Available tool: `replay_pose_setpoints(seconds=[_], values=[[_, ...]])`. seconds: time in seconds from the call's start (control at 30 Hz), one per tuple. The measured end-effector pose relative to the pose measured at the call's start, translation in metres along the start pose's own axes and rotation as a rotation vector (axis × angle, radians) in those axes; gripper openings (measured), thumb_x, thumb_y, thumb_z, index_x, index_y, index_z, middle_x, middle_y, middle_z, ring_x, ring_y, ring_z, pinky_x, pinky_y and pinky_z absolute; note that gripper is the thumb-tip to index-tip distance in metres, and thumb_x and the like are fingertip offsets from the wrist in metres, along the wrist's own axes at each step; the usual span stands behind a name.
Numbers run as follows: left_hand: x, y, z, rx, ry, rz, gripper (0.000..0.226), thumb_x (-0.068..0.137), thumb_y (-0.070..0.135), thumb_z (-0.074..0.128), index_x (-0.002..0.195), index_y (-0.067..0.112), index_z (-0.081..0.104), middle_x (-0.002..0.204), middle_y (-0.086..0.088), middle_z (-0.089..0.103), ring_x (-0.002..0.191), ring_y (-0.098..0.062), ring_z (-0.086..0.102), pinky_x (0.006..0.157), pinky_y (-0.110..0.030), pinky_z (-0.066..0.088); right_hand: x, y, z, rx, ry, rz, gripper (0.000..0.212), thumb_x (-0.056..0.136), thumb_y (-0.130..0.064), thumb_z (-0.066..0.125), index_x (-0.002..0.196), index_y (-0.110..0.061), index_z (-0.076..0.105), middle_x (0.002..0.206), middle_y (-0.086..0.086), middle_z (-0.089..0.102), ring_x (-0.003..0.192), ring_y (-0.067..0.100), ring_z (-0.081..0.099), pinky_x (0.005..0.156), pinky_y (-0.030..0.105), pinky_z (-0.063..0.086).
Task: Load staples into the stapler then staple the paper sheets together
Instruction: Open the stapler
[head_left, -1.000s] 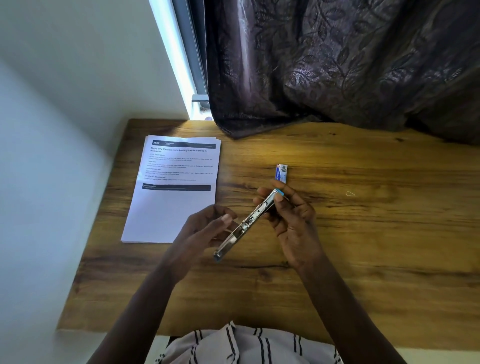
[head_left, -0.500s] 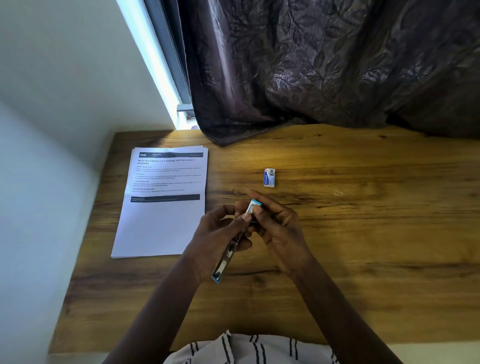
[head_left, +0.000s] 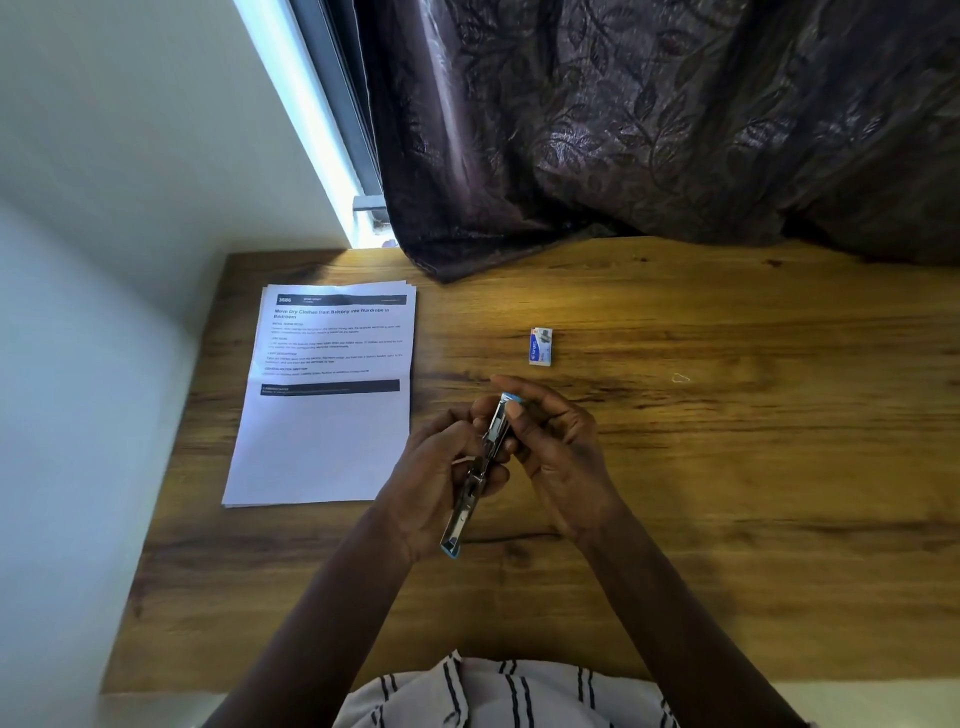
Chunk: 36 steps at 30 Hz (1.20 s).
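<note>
Above the near part of the wooden table (head_left: 727, 519), the left hand (head_left: 431, 488) and right hand (head_left: 561, 457) both close their fingers around a slim metal stapler (head_left: 475, 486) with blue ends, held off the surface. The stack of printed paper sheets (head_left: 322, 441) lies flat just left of the hands. Farther back, a small staple box (head_left: 541, 346) rests near the dark curtain (head_left: 649, 130).

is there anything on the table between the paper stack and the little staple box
No. In the head view, only bare wooden table lies between the paper stack and the staple box.
</note>
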<state>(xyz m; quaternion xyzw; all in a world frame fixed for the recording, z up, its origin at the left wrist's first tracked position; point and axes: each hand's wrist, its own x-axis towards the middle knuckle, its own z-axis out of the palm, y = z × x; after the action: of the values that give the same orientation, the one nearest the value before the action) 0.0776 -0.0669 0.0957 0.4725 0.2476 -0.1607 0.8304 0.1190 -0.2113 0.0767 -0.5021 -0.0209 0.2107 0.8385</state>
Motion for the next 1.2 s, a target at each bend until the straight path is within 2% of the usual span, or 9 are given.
replay_pose_setpoints(seconds=[0.1, 0.23, 0.33, 0.5, 0.7, 0.83, 0.97, 1.07, 1.2], values=[[0.0, -0.003, 0.0, -0.066, -0.045, 0.057, 0.041, 0.089, 0.004, 0.057, 0.129, -0.004, 0.055, 0.102, -0.022, 0.063, 0.083, -0.023, 0.068, 0.07, -0.034, 0.058, 0.003, 0.001, -0.002, 0.01, 0.011, -0.004, 0.025, 0.101, -0.003, 0.053, 0.12, -0.006, 0.069, 0.108, 0.02, 0.073, 0.098, 0.029, 0.07, 0.081, 0.032, 0.058], [-0.001, -0.008, 0.002, -0.051, -0.094, 0.18, 0.027, 0.091, 0.008, 0.055, 0.117, 0.013, 0.055, 0.102, -0.026, 0.065, 0.078, -0.028, 0.065, 0.072, -0.039, 0.055, 0.007, 0.0, -0.003, 0.024, 0.037, 0.003, 0.023, 0.103, 0.0, 0.051, 0.116, -0.005, 0.069, 0.105, 0.016, 0.073, 0.088, 0.018, 0.071, 0.075, 0.028, 0.056], [0.0, -0.01, 0.003, 0.053, -0.057, 0.246, 0.021, 0.095, 0.013, 0.052, 0.115, 0.008, 0.057, 0.102, -0.022, 0.069, 0.077, -0.031, 0.065, 0.075, -0.042, 0.055, 0.009, -0.001, -0.001, 0.038, 0.072, 0.024, 0.023, 0.103, -0.002, 0.051, 0.112, -0.009, 0.07, 0.102, 0.011, 0.073, 0.074, 0.006, 0.065, 0.073, 0.027, 0.054], [0.0, -0.012, 0.007, 0.137, -0.025, 0.293, 0.016, 0.098, 0.017, 0.053, 0.101, 0.004, 0.061, 0.106, -0.023, 0.071, 0.081, -0.03, 0.07, 0.078, -0.044, 0.059, 0.01, 0.0, -0.001, 0.066, 0.106, 0.049, 0.023, 0.103, -0.005, 0.053, 0.111, -0.013, 0.072, 0.099, 0.009, 0.072, 0.068, 0.005, 0.06, 0.071, 0.026, 0.054], [-0.005, -0.016, 0.005, 0.12, -0.024, 0.264, 0.015, 0.096, 0.021, 0.056, 0.089, 0.009, 0.061, 0.122, -0.031, 0.067, 0.092, -0.043, 0.073, 0.088, -0.054, 0.059, 0.018, -0.004, -0.003, 0.208, 0.172, 0.058, 0.023, 0.103, -0.002, 0.05, 0.117, -0.007, 0.067, 0.096, 0.01, 0.076, 0.08, 0.014, 0.07, 0.069, 0.024, 0.057], [-0.006, -0.015, 0.004, 0.142, -0.029, 0.254, 0.019, 0.099, 0.023, 0.064, 0.104, 0.005, 0.06, 0.124, -0.029, 0.067, 0.092, -0.038, 0.074, 0.075, -0.043, 0.061, 0.018, -0.004, -0.004, 0.231, 0.169, 0.075, 0.023, 0.102, -0.003, 0.051, 0.119, -0.007, 0.067, 0.099, 0.011, 0.077, 0.085, 0.018, 0.071, 0.074, 0.028, 0.058], [-0.009, -0.013, -0.002, 0.163, -0.036, 0.252, 0.038, 0.095, 0.019, 0.061, 0.127, 0.001, 0.052, 0.123, -0.02, 0.072, 0.097, -0.038, 0.073, 0.074, -0.04, 0.061, 0.014, -0.005, -0.003, 0.059, 0.169, 0.031, 0.026, 0.102, -0.004, 0.053, 0.125, -0.01, 0.064, 0.108, 0.011, 0.078, 0.092, 0.019, 0.074, 0.079, 0.031, 0.059], [-0.011, -0.016, -0.004, 0.199, 0.003, 0.278, 0.039, 0.092, 0.019, 0.064, 0.128, 0.004, 0.057, 0.124, -0.017, 0.071, 0.104, -0.037, 0.074, 0.08, -0.04, 0.061, 0.011, -0.004, -0.006, -0.236, 0.194, -0.075, 0.033, 0.099, -0.002, 0.061, 0.13, -0.012, 0.062, 0.113, 0.007, 0.077, 0.1, 0.017, 0.073, 0.079, 0.029, 0.06], [-0.011, -0.023, -0.008, 0.133, 0.035, 0.324, 0.047, 0.089, 0.012, 0.066, 0.135, 0.007, 0.056, 0.128, -0.015, 0.071, 0.112, -0.033, 0.072, 0.089, -0.041, 0.061, 0.001, 0.002, -0.002, -0.497, 0.231, -0.139, 0.038, 0.095, -0.003, 0.068, 0.13, -0.018, 0.063, 0.119, -0.004, 0.073, 0.108, 0.008, 0.07, 0.09, 0.032, 0.061]])
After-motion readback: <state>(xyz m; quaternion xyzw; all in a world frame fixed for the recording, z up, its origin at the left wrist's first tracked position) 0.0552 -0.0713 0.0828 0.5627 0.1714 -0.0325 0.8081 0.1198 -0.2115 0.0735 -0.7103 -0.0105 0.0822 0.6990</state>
